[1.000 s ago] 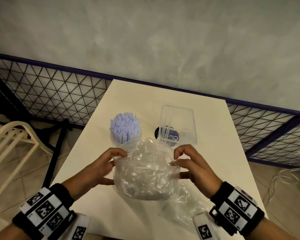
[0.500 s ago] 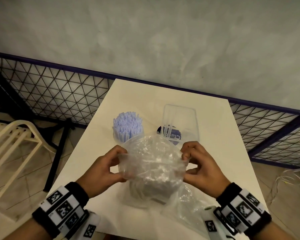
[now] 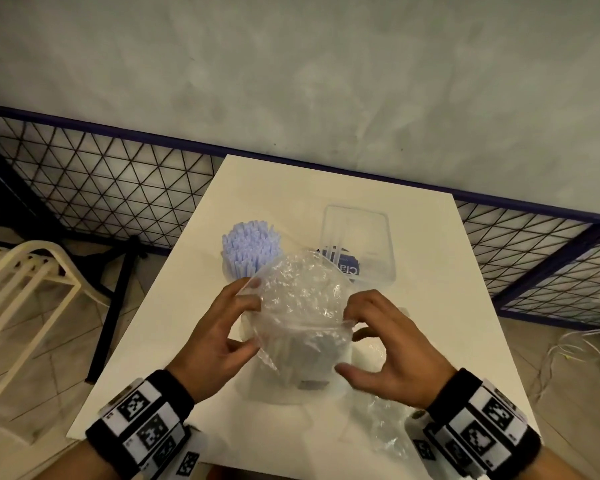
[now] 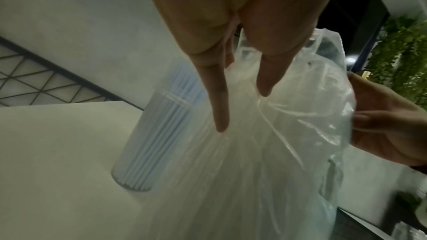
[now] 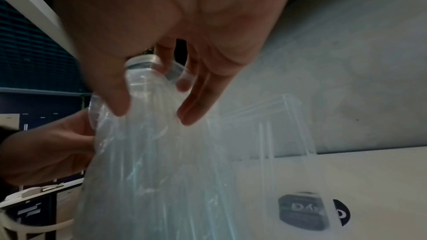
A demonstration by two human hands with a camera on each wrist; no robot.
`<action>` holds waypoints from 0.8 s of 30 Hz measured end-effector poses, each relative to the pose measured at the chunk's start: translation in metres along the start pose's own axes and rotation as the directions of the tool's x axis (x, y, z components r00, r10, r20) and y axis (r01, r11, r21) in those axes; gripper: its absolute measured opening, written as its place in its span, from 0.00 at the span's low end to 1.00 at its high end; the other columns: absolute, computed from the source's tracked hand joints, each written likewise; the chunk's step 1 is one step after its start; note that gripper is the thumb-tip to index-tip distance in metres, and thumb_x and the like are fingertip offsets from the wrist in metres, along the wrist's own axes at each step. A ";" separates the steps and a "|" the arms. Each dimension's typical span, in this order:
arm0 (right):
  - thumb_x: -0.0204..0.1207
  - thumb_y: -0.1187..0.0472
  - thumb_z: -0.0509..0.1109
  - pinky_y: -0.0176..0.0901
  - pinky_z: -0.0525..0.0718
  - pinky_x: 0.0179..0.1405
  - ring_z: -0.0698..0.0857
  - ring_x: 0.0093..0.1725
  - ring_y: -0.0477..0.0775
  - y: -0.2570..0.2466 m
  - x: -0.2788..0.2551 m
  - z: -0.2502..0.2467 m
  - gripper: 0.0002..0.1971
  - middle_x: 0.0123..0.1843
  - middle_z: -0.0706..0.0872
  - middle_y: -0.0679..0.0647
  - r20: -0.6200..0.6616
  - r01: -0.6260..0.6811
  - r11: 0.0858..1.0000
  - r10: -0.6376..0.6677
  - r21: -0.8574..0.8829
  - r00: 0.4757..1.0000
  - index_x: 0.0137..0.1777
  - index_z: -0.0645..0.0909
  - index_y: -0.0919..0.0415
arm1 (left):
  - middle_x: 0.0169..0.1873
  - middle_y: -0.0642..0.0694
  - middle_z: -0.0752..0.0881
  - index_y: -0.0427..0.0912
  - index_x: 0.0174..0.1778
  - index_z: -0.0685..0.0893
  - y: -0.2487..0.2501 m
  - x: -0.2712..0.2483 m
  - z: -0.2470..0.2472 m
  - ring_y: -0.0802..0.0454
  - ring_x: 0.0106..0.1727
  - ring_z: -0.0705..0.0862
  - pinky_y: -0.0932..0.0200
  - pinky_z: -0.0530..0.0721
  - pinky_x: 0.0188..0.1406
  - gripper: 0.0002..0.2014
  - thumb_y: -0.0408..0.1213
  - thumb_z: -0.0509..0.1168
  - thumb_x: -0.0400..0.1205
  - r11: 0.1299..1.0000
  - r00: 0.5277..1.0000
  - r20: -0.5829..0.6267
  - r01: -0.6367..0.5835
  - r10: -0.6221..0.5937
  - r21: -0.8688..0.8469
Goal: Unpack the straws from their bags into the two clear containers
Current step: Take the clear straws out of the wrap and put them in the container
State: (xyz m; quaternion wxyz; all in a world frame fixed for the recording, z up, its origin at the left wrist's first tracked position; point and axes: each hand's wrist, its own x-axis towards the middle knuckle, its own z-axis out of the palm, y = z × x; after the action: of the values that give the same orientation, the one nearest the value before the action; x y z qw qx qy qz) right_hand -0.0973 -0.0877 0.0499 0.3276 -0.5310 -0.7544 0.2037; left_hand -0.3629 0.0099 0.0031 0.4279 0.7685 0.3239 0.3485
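Observation:
A clear plastic bag of straws [image 3: 302, 306] stands upright on the white table [image 3: 326, 188], its mouth spread wide. My left hand [image 3: 250, 313] holds its left rim, index finger behind the plastic and thumb lower down. My right hand [image 3: 350, 344] pinches the right rim, fingers spread. In the left wrist view the left hand's fingers [image 4: 221, 116] lie along the bag [image 4: 277, 152]. In the right wrist view the right hand [image 5: 153, 115] curls over the bag's [image 5: 150, 171] top. Behind the bag stand a round container of blue straws [image 3: 250, 244] and a rectangular clear container [image 3: 357, 244] holding a few straws.
A crumpled empty clear bag [image 3: 381, 431] lies on the table by my right wrist. A dark round sticker [image 5: 342, 214] sits on the tabletop beside the rectangular container. A cream chair [image 3: 21, 271] stands on the left, and a wire-mesh fence [image 3: 118, 188] runs behind the table.
The bag's mouth has been pulled wider into a round opening. Both hands have slid along its rim, and the right hand's fingers have spread out.

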 end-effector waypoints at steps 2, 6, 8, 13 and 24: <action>0.72 0.54 0.80 0.34 0.85 0.41 0.77 0.44 0.42 0.003 0.002 0.007 0.15 0.50 0.75 0.43 -0.093 0.035 0.998 -0.039 -0.045 0.995 0.48 0.74 0.51 | 0.74 0.55 0.70 0.60 0.47 0.78 0.003 -0.003 0.002 0.57 0.79 0.70 0.65 0.88 0.35 0.20 0.27 0.71 0.76 1.000 0.999 0.038 -0.015 0.015 0.002; 0.68 0.68 0.80 0.31 0.73 0.32 0.68 0.36 0.40 0.012 0.002 0.019 0.20 0.43 0.73 0.43 -0.173 0.120 0.965 -0.163 -0.235 0.971 0.39 0.69 0.51 | 0.76 0.62 0.67 0.53 0.39 0.81 0.014 -0.009 0.002 0.58 0.72 0.78 0.58 0.90 0.53 0.15 0.48 0.81 0.66 0.993 0.993 0.086 0.091 -0.085 -0.069; 0.70 0.69 0.77 0.34 0.72 0.28 0.71 0.32 0.46 0.010 0.000 0.024 0.18 0.39 0.76 0.48 -0.182 0.158 0.940 -0.220 -0.302 0.958 0.38 0.69 0.52 | 0.76 0.63 0.67 0.50 0.35 0.81 0.020 -0.008 0.003 0.58 0.68 0.81 0.60 0.89 0.53 0.21 0.61 0.80 0.63 0.986 0.988 0.100 0.125 -0.114 -0.114; 0.73 0.66 0.77 0.38 0.71 0.28 0.73 0.35 0.51 0.014 -0.008 0.038 0.16 0.39 0.76 0.51 -0.189 0.173 0.899 -0.266 -0.402 0.945 0.39 0.70 0.54 | 0.71 0.58 0.73 0.41 0.28 0.80 0.024 -0.004 0.012 0.56 0.72 0.77 0.46 0.92 0.48 0.28 0.66 0.76 0.65 0.963 0.987 -0.005 0.158 -0.163 -0.220; 0.80 0.46 0.71 0.39 0.80 0.43 0.79 0.46 0.54 0.003 -0.026 0.045 0.19 0.49 0.76 0.54 -0.171 0.116 0.963 -0.160 -0.242 0.972 0.37 0.82 0.62 | 0.74 0.58 0.69 0.41 0.32 0.80 0.020 -0.010 0.007 0.51 0.69 0.81 0.42 0.91 0.51 0.20 0.49 0.83 0.64 0.976 0.988 0.054 0.154 -0.147 -0.157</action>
State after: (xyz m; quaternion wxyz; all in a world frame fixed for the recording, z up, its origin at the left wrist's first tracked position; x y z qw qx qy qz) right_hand -0.1217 -0.1094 0.0088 0.3474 -0.5284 -0.7737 0.0399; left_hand -0.3586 -0.0093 0.0151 0.5202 0.7120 0.3428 0.3238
